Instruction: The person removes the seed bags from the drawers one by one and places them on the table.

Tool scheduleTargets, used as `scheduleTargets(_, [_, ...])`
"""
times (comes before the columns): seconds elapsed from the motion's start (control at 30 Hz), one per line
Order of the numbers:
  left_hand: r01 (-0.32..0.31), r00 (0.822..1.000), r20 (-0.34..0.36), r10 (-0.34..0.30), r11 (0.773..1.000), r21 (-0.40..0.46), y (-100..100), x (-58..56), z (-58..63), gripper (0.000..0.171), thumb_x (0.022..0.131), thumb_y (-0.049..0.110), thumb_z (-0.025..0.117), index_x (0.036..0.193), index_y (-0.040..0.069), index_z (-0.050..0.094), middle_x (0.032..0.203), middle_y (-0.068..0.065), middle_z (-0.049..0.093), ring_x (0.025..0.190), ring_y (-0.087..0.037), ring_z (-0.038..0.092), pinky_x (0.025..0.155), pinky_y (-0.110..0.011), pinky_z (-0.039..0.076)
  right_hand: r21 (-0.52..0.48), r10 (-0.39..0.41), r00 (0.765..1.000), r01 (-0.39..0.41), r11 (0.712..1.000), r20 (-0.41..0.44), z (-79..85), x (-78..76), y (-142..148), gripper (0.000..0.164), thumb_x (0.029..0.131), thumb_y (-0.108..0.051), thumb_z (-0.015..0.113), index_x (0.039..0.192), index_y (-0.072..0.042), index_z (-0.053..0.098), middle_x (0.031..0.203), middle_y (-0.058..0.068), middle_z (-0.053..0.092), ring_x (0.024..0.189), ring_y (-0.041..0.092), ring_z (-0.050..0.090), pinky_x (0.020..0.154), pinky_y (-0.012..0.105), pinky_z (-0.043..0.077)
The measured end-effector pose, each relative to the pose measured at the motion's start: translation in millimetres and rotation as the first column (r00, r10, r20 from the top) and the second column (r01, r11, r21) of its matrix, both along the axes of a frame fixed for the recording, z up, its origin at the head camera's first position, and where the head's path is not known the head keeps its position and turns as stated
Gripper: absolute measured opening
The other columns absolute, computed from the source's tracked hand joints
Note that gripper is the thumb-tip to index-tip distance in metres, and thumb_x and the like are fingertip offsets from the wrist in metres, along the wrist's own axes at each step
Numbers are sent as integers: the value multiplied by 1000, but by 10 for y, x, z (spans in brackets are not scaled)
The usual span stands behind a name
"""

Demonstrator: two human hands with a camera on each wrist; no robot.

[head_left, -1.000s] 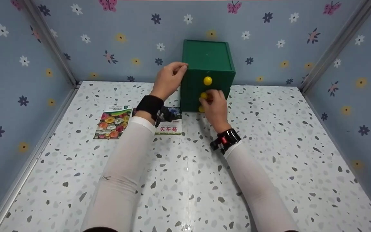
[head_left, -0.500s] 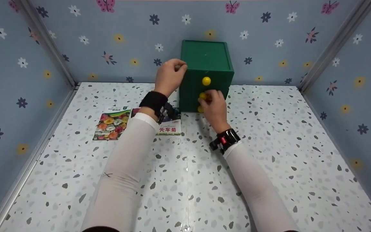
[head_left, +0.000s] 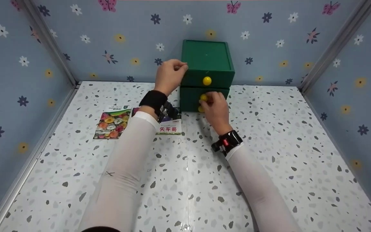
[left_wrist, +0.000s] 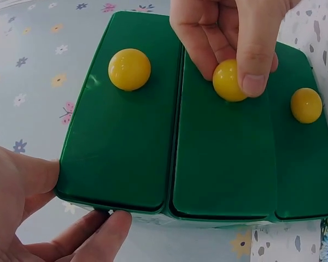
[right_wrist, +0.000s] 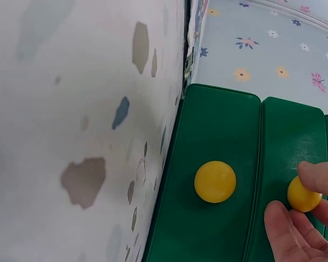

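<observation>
A green drawer cabinet stands against the back wall, with three drawers and round yellow knobs. My left hand grips its upper left front corner; in the left wrist view, thumb and fingers lie on either side of the edge. With thumb and fingers, my right hand pinches the middle knob. The middle drawer stands slightly forward, a dark seam separating it from the top drawer. The top knob is untouched, as is the bottom knob. The drawers' insides are hidden.
Two flat printed packets lie left of the cabinet: one with colourful flowers, one with red characters, partly covered by the left wrist. Flower-patterned walls enclose the speckled white tabletop at back and sides.
The middle drawer has come slightly forward, and a seam now shows under the top drawer. My right hand has moved slightly towards me with the knob; my left hand keeps its hold.
</observation>
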State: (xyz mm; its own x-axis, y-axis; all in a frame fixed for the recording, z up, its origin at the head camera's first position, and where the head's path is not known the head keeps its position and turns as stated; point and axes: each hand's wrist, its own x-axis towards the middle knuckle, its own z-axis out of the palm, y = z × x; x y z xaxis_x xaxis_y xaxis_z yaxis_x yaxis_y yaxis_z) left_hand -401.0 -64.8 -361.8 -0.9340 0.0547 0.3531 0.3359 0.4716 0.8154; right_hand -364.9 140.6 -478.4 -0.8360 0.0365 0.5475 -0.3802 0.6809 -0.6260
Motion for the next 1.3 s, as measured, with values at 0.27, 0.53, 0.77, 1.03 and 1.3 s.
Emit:
scheduleTargets(0.27, [14, 1000, -9, -13, 999, 45, -23, -7, -27, 27, 115, 27, 67, 128, 8, 82, 136, -2, 78, 106, -17, 73, 92, -31, 57, 54, 11, 999, -9, 998, -37, 7, 71, 29, 22, 102, -11, 83, 119, -3, 71, 112, 13, 66, 102, 26, 70, 90, 33, 61])
scheduleTargets(0.53, [18, 1000, -21, -17, 998, 63, -27, -35, -50, 26, 114, 27, 68, 125, 8, 83, 134, -1, 79, 105, -15, 73, 91, -30, 57, 203, -40, 997, 26, 979, 64, 177, 204, 22, 23, 103, -16, 83, 119, -5, 71, 112, 12, 69, 98, 27, 69, 89, 37, 61])
scheduleTargets(0.77, [24, 999, -30, -22, 997, 69, -42, -60, -69, 26, 114, 27, 69, 125, 9, 84, 134, -1, 79, 107, -16, 74, 93, -30, 57, 339, -57, 988, 6, 941, 141, 400, 318, 26, 25, 99, -19, 88, 112, -4, 72, 104, 13, 72, 91, 29, 71, 84, 43, 62])
scheduleTargets(1.03, [20, 999, -41, -16, 996, 83, -63, -34, -97, 26, 114, 26, 69, 124, 7, 84, 134, -2, 79, 98, -18, 72, 85, -29, 54, 416, -34, 986, -38, 908, 163, 488, 427, 4, 20, 98, -15, 85, 106, -3, 72, 98, 12, 72, 86, 28, 71, 80, 44, 63])
scheduleTargets(1.3, [30, 999, -46, -27, 997, 72, -59, -35, -75, 26, 114, 26, 68, 124, 7, 84, 135, -2, 79, 103, -19, 73, 89, -31, 57, 470, -2, 993, -54, 881, 117, 531, 597, 23, 14, 96, -8, 82, 94, -4, 68, 84, 11, 66, 73, 29, 66, 68, 44, 61])
